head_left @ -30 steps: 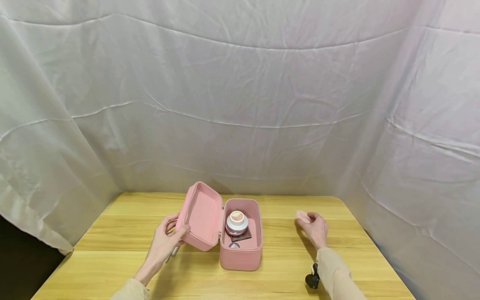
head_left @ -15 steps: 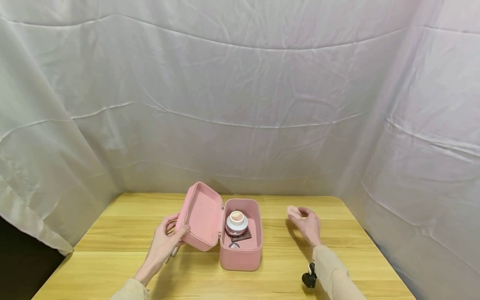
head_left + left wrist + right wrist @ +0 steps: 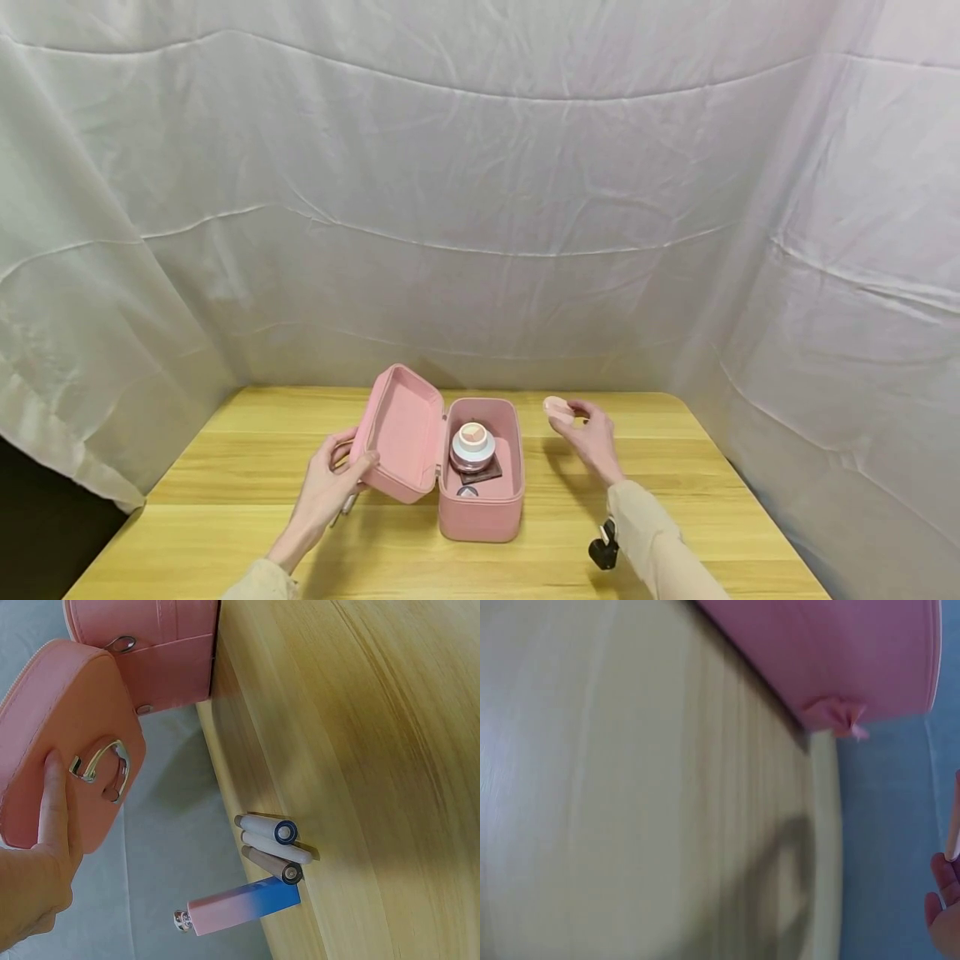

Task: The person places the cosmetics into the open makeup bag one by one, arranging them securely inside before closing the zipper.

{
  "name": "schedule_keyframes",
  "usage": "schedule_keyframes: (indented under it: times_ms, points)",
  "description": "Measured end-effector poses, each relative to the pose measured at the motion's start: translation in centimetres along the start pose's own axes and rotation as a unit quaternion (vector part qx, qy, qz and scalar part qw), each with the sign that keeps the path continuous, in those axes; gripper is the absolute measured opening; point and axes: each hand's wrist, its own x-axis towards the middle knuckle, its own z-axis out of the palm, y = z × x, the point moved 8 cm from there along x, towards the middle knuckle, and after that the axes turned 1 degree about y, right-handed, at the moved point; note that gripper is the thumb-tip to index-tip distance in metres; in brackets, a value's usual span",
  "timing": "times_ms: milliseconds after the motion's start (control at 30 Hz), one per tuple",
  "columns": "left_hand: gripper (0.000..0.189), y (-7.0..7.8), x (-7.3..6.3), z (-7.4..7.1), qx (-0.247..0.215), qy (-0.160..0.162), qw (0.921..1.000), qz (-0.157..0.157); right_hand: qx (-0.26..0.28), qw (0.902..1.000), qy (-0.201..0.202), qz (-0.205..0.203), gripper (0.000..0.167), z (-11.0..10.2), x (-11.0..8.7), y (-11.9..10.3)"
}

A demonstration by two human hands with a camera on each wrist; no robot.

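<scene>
A pink cosmetic case [image 3: 482, 518] stands on the table with its lid [image 3: 405, 425] swung out to the left. My left hand [image 3: 322, 481] grips the lid's outer edge, thumb on the rim. In the left wrist view, a finger lies along the lid's outside [image 3: 90, 727] beside a metal-ended handle [image 3: 112, 769]. Inside the case sit a round jar [image 3: 471, 460], a small round three-toned pan [image 3: 473, 433] on top, a dark flat piece [image 3: 487, 473] and a small round item [image 3: 467, 492]. My right hand [image 3: 594, 442] pinches a pale pink, flat rounded thing [image 3: 558, 408] above the table, right of the case.
Left of the case, several pen-like tubes [image 3: 268, 829] lie on the wooden table [image 3: 225, 533], next to a pink-and-blue slim box [image 3: 244, 904]. A pink bow [image 3: 836, 715] sticks out from the case's side. Pale cloth [image 3: 480, 208] hangs behind the table.
My right hand has moved left toward the case, carrying the pale pink thing. My left hand and the lid have stayed in place.
</scene>
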Motion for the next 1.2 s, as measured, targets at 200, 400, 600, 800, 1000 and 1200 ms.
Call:
schedule_keyframes:
  times_ms: [200,400,600,800,1000,1200]
  points:
    - [0.058,-0.1,0.0,0.0,0.001,0.001,1.0000,-0.003,0.011,0.9994,-0.007,-0.031,0.047,1.1,-0.1,-2.2]
    - [0.060,0.0,0.0,0.0,-0.001,-0.003,1.0000,0.003,0.023,0.9975,-0.020,-0.064,0.045,2.1,-0.3,-4.4]
    - [0.058,-0.1,0.0,0.0,0.001,0.000,1.0000,-0.006,0.015,0.9954,-0.034,-0.088,0.045,3.3,-0.7,-6.0]
    - [0.058,-0.1,0.0,0.0,0.003,0.002,1.0000,-0.004,0.016,0.9919,-0.051,-0.115,0.046,4.2,-1.2,-7.4]
    - [0.058,0.0,0.0,0.0,0.003,0.001,1.0000,-0.003,0.006,0.9884,-0.071,-0.134,0.046,5.4,-1.5,-8.3]
    - [0.057,0.0,0.0,0.0,0.003,-0.001,1.0000,-0.004,-0.001,0.9867,-0.093,-0.134,0.050,6.5,-1.7,-9.0]
